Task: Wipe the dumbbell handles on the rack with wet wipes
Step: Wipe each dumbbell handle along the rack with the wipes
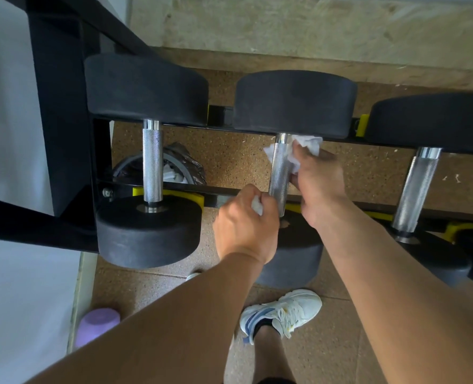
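The knurled chrome handle of the middle black rubber dumbbell (pixel 281 167) is being wiped on the black steel rack with yellow cradles (pixel 174 194). The right hand (pixel 319 184) is curled round the handle's far half, with a crumpled white wet wipe (pixel 306 146) clamped between fingers and metal; a corner of it shows on the opposite side of the bar. The left hand (pixel 243 225) is closed on a second small wad of white wipe (pixel 257 206), just beside the handle's near end. For a thorough clean, the wipe would best be twisted round the bar and drawn along its full length, so that the knurling is reached on every side. Left of the grip, a second knurled handle (pixel 152 164) stands untouched; right of it, a third (pixel 415 189). Below the grip lies speckled cork-brown flooring (pixel 229 156), with a white trainer (pixel 282 310) and a lilac foam roller (pixel 98 325) near the person.
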`<state>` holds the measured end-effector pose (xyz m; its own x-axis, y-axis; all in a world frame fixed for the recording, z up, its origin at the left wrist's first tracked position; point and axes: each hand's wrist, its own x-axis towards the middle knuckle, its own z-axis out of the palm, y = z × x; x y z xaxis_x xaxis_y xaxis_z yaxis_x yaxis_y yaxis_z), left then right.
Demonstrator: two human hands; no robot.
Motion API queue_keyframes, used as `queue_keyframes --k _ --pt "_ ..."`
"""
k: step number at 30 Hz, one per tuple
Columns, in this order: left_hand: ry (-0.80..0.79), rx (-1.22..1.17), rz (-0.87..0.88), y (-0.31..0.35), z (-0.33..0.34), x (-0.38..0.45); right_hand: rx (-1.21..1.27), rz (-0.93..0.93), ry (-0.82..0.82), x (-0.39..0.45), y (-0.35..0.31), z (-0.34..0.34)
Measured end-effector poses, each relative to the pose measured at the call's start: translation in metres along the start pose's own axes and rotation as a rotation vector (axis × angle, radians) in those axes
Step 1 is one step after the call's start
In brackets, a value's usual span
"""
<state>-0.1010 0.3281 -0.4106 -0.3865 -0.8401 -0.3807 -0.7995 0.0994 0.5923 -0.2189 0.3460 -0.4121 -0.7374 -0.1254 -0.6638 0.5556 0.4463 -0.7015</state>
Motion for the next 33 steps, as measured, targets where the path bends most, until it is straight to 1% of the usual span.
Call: queue_keyframes --k 2,4,5,6,8,9,11,12,13,14,15,16,17,20,22,23,24,26,27,28,29,31,33 --pt "0.010 -0.006 -0.014 0.000 0.000 0.001 -0.122 -0.172 0.059 -0.003 0.003 -0.014" --pt "0.053 -0.037 -0.029 0.000 0.000 0.000 -0.313 -0.453 0.088 -0.010 0.011 -0.028" --pt "0.093 -0.070 -0.025 0.000 0.000 0.000 -0.400 -0.619 0.070 -0.016 0.013 -0.033" --pt "0.140 -0.102 -0.020 0.000 0.001 -0.001 -0.477 -0.807 0.036 -0.019 0.016 -0.036" --pt "0.228 -0.146 -0.030 -0.002 0.003 -0.001 -0.534 -1.192 -0.131 -0.017 0.009 -0.036" --pt "0.259 -0.163 -0.043 -0.003 0.005 -0.001 -0.543 -1.346 -0.221 -0.016 -0.001 -0.030" --pt "0.300 -0.204 -0.083 -0.003 0.006 0.000 -0.637 -1.596 -0.333 -0.013 -0.026 -0.016" --pt "0.317 -0.225 -0.111 -0.004 0.007 0.001 -0.795 -1.687 -0.381 -0.011 -0.034 -0.011" --pt "0.335 -0.246 -0.141 -0.004 0.007 0.001 -1.047 -1.735 -0.437 -0.010 -0.035 -0.009" --pt "0.348 -0.263 -0.171 -0.003 0.006 0.000 -1.306 -1.731 -0.492 -0.006 -0.030 -0.012" --pt "0.350 -0.278 -0.197 -0.003 0.005 0.000 -1.520 -1.658 -0.528 -0.002 -0.023 -0.018" --pt "0.344 -0.293 -0.216 -0.003 0.004 -0.001 -1.664 -1.555 -0.549 0.003 -0.018 -0.026" --pt "0.335 -0.306 -0.223 -0.001 0.004 -0.002 -1.720 -1.481 -0.565 0.008 -0.016 -0.035" --pt "0.333 -0.336 -0.232 -0.003 0.002 0.000 -1.696 -1.419 -0.699 0.011 -0.014 -0.045" --pt "0.338 -0.352 -0.241 -0.005 0.002 0.001 -1.579 -1.369 -0.859 -0.001 -0.003 -0.047" --pt "0.341 -0.363 -0.243 -0.005 0.002 0.001 -1.487 -1.289 -0.912 -0.011 0.005 -0.050" --pt "0.344 -0.373 -0.242 -0.005 0.001 0.001 -1.386 -1.157 -0.941 -0.021 0.012 -0.052" --pt "0.346 -0.390 -0.236 -0.006 0.001 0.001 -1.152 -0.648 -0.952 -0.041 0.015 -0.056" --pt "0.345 -0.394 -0.232 -0.006 0.001 0.002 -0.984 -0.442 -0.909 -0.044 0.017 -0.059" --pt "0.343 -0.395 -0.231 -0.007 0.001 0.002 -0.838 -0.340 -0.824 -0.042 0.020 -0.063" --pt "0.340 -0.397 -0.230 -0.008 0.002 0.002 -0.742 -0.290 -0.687 -0.042 0.022 -0.067" --pt "0.325 -0.403 -0.230 -0.008 0.003 0.002 -0.616 -0.286 -0.366 -0.035 0.025 -0.074" --pt "0.315 -0.407 -0.227 -0.007 0.002 0.002 -0.577 -0.337 -0.127 -0.026 0.022 -0.078"
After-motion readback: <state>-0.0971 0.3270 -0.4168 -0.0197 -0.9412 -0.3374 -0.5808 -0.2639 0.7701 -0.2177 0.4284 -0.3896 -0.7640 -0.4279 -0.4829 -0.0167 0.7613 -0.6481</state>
